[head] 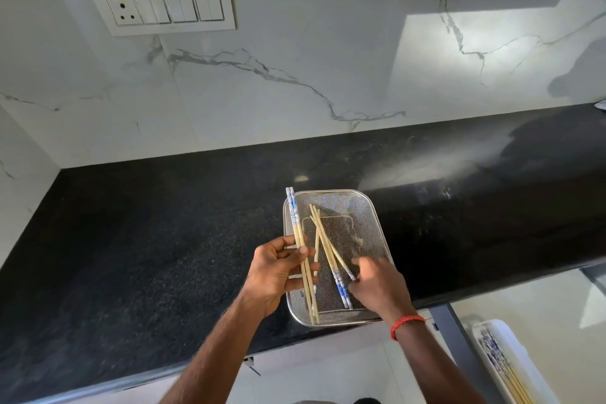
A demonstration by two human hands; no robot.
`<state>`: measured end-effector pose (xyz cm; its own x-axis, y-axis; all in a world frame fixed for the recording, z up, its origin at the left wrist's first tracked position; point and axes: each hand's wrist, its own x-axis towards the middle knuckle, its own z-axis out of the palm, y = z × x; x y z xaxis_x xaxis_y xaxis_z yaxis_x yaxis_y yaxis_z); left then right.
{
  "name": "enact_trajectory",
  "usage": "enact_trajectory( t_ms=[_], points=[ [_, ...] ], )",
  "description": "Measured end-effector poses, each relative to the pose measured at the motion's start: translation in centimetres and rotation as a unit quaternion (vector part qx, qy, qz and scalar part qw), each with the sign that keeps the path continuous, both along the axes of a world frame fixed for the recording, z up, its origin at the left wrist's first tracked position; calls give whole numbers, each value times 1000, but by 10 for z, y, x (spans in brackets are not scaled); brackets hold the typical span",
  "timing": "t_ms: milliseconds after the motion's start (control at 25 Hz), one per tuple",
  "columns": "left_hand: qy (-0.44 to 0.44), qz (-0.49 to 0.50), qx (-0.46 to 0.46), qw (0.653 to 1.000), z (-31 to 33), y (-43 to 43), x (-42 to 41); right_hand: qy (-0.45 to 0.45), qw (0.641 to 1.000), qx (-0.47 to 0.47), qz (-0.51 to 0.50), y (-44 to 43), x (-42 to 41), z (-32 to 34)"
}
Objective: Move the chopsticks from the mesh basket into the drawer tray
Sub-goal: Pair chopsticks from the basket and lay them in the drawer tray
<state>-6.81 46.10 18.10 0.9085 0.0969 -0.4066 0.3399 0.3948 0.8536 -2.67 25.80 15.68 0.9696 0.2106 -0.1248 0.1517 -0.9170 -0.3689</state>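
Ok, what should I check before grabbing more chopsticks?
1. Left hand grips the held chopsticks: ok.
2. Right hand has the loose chopsticks pinched: cannot tell, blurred.
3. Mesh basket sits fully on the counter: ok.
4. Mesh basket emptied: not ok, several remain.
5. Drawer tray has room: cannot tell, partly out of view.

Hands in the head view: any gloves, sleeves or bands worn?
No gloves and no sleeves are in view. A red thread band circles the wrist of the right hand. The left hand shows no ring, watch or band.
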Motion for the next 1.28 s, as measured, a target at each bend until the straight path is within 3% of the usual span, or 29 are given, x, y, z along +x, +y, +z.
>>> enact_trajectory(
  t_ms=[160, 280, 360, 480, 520, 600, 880, 1080, 1280],
  points=[
    [-5, -6, 7, 1000, 0, -3, 3, -101, 993, -2, -57, -11, 5, 40],
    [-16, -8, 22, 1000, 0, -5, 7, -151, 972, 165, -69, -25, 14, 71],
    [-26, -14, 36, 999, 2, -8, 9, -132, 915, 366, -103, -32, 18, 87],
    [-44, -27, 45, 998, 6, -13, 13, -49, 752, 638, -158, -30, 24, 102],
    [-48, -35, 45, 997, 7, -16, 14, -21, 715, 678, -167, -29, 27, 103],
    [-54, -56, 44, 996, 10, -22, 14, 30, 689, 704, -169, -22, 33, 100],
    [-50, -124, 33, 991, 12, -46, 13, 53, 798, 581, -150, -1, 33, 62],
    [-48, -154, 33, 986, 13, -68, 6, 42, 827, 542, -144, -10, 24, 56],
    [-41, -177, 48, 982, 15, -91, 1, 22, 825, 544, -153, -35, 17, 60]
  ],
)
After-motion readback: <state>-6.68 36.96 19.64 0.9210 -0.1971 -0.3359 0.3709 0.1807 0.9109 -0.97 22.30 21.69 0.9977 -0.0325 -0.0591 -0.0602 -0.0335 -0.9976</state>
